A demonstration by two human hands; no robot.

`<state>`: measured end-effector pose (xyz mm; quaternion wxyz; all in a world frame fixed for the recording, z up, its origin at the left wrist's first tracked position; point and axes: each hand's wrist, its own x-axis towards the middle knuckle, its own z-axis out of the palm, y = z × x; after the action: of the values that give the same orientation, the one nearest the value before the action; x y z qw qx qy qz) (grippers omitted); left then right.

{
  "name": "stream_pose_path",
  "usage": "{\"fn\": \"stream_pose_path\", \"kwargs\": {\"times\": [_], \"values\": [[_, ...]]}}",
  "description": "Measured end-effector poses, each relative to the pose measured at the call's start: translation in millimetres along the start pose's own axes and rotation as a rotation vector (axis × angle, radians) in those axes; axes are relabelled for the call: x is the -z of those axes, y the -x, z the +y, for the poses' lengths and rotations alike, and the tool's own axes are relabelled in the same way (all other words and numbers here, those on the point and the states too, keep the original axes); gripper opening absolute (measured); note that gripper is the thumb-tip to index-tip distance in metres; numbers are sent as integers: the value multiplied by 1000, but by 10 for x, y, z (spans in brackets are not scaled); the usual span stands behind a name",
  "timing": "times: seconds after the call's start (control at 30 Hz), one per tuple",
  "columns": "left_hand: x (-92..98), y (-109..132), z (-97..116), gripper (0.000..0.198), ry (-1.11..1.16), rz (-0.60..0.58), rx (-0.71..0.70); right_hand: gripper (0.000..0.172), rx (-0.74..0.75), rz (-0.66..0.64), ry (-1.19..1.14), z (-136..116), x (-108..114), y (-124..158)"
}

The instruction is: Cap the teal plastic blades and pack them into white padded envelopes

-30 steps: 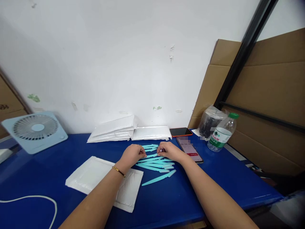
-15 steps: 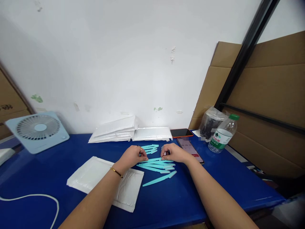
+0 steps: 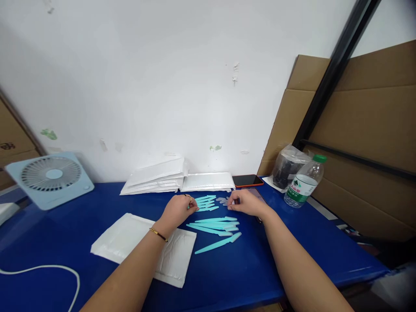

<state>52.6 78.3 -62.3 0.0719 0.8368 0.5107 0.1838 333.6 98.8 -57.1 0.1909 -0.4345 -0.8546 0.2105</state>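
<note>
My left hand [image 3: 178, 211] is closed, its fingertips pinching the handle end of a turquoise eyebrow razor in the far row of razors [image 3: 206, 203]. My right hand [image 3: 244, 202] is closed too, beside a small pile of clear blade caps [image 3: 222, 200]; a pale bit that looks like one such cap shows at its fingertips. Closer to me lies a second group of turquoise eyebrow razors [image 3: 214, 224], fanned over one another. One more eyebrow razor [image 3: 217, 243] lies apart at the front of that group.
A white padded envelope [image 3: 177, 260] lies under my left forearm. Stacked white envelopes [image 3: 156, 177] rest against the wall. Two phones, one orange-edged [image 3: 248, 180], one partly hidden by my right hand [image 3: 260, 195], a water bottle [image 3: 303, 184], a blue fan [image 3: 55, 175] and a white cable [image 3: 55, 265] surround the work.
Both hands have moved back from the near group. One razor has gone from there to the far row with my left hand. My right hand has shifted right, uncovering the caps.
</note>
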Motion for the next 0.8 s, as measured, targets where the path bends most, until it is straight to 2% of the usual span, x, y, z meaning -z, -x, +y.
{"fn": "stream_pose_path", "kwargs": {"times": [0.13, 0.23, 0.4, 0.5, 0.6, 0.7, 0.8], "values": [[-42, 28, 142, 21, 122, -104, -53, 20, 6, -183, -13, -17, -7, 34], [-97, 19, 178, 15, 124, -163, -81, 14, 31, -116, 17, -71, -106, -3], [-108, -11, 111, 13, -36, -102, -64, 11, 85, 5, 140, -158, -237, -99], [-57, -12, 48, 15, -114, -72, -32, 11, 61, 43, 220, -120, -206, -114], [-4, -1, 9, 14, -143, -36, 22, 13, 3, 86, 182, -44, -120, -77], [11, 17, 39, 16, -72, -21, 35, 16, -6, 47, 54, -10, -49, -19], [-27, 31, 128, 20, 51, -94, -14, 19, 32, -86, 1, -47, -45, 4]]}}
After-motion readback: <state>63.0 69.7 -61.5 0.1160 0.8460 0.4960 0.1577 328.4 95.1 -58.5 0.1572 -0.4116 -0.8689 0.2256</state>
